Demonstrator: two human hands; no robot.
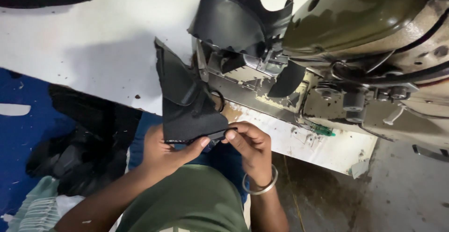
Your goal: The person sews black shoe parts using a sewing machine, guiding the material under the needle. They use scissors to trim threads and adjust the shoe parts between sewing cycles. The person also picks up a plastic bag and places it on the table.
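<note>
While both of your hands pinch its near edge, the black fabric piece [187,103] stands off the white counter [93,49] beside the sewing machine [355,49]. Left hand [161,150] and right hand [250,145] fingers are closed on it. Expect it light, limp and foldable; grip the edges. No labels or packages are visible.

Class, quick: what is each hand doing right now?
Left hand: closed, pinching the black fabric piece at its lower edge.
Right hand: closed, pinching the same edge.
</note>
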